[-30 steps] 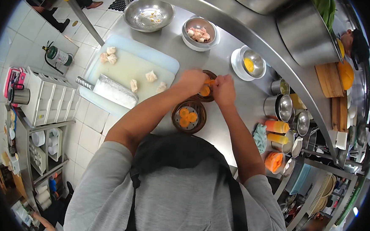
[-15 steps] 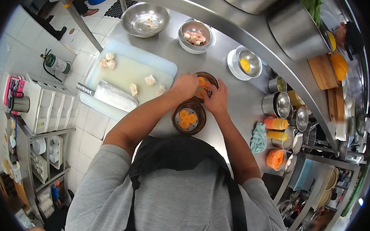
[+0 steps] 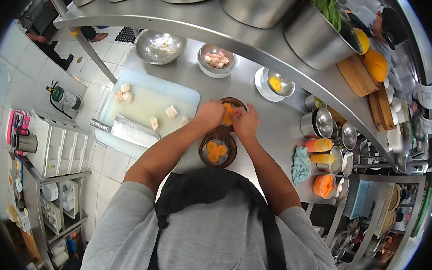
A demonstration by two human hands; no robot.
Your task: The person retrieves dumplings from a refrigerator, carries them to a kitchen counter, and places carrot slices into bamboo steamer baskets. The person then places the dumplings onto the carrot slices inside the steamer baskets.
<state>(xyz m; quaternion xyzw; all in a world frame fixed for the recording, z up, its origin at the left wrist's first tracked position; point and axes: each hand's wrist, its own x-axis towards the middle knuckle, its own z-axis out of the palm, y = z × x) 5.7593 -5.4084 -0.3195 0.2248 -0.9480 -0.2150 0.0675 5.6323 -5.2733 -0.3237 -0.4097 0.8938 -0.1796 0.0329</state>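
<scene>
Two small round brown steamer baskets stand on the steel counter, one behind the other. In the nearer basket (image 3: 232,153), three orange carrot slices (image 3: 214,149) lie on a perforated white liner. My left hand (image 3: 211,114) is at the left side of the farther basket (image 3: 238,101), fingers curled over its rim; what the fingertips hold is hidden. From the right, my right hand (image 3: 246,122) reaches over the same basket, thumb and fingers pinching a carrot slice (image 3: 234,114). Another carrot slice (image 3: 227,117) shows between my hands.
Left of my hands, a cutting board (image 3: 149,91) holds several pleated dumplings (image 3: 171,111) and a broad cleaver (image 3: 134,131). Bowls of raw meat (image 3: 216,60) and yellow filling (image 3: 275,83) stand behind. Squeeze bottles (image 3: 319,145) and a cloth (image 3: 301,165) are right; a steel shelf (image 3: 183,21) overhangs.
My right hand's fingers have drawn together into a pinch over the farther basket. The left hand stays at its rim. The camera view has tilted upward, showing more of the shelf.
</scene>
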